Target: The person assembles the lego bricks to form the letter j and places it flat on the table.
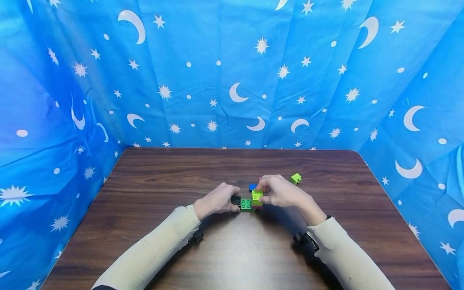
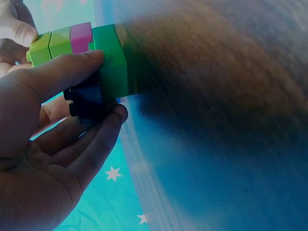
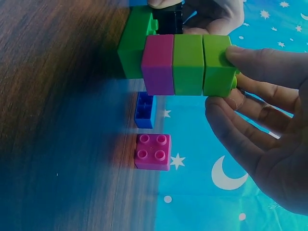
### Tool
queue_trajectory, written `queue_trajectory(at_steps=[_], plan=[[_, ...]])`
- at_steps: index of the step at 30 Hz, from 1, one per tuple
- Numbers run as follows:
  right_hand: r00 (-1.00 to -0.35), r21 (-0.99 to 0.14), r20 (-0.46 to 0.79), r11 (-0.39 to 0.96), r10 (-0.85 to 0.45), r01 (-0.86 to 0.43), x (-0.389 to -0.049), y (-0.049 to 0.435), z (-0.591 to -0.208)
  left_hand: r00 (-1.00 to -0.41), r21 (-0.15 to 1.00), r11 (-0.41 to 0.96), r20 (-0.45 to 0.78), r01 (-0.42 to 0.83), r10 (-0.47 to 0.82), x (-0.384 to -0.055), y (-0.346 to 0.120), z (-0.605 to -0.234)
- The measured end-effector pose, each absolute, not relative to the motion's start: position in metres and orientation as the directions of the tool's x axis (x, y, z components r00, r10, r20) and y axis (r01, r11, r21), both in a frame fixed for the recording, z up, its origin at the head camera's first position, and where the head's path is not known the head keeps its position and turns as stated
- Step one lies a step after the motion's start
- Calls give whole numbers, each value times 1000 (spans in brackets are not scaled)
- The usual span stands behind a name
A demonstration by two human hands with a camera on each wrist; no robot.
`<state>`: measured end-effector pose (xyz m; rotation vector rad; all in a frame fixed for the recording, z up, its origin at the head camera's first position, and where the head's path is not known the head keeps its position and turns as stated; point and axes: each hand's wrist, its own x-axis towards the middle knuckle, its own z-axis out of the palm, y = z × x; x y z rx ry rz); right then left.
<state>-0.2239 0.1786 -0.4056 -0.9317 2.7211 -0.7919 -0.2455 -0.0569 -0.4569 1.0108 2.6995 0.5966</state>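
My left hand grips a black toy building brick at the left end of a long green brick, its thumb reaching onto the green in the left wrist view. At the green brick's other end rises a column: a pink brick, a lime green brick and a second lime brick uppermost. My right hand pinches that top lime brick between thumb and fingers. A thin dark line shows between the two lime bricks in the right wrist view.
Behind the stack lie a loose blue brick and a loose pink brick. Another lime brick sits farther back to the right. Blue cloth with moons and stars hangs around the brown wooden table.
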Motion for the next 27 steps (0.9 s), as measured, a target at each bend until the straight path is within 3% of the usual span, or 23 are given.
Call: queue_trajectory(at_steps=[14,21,27], plan=[[-760,-497,120,624,-639,-604,-224,185,-412,-751,426,689,-32,586,659,-245,-57,-459],[-789,-573,211,582,-576,-578,-225,190,-410,-755,438,693,-50,572,654,-245,-57,-459],[-796,-558,322,576,-513,-597,-230,196,-412,-754,437,694,-50,573,654,-245,-57,-459]])
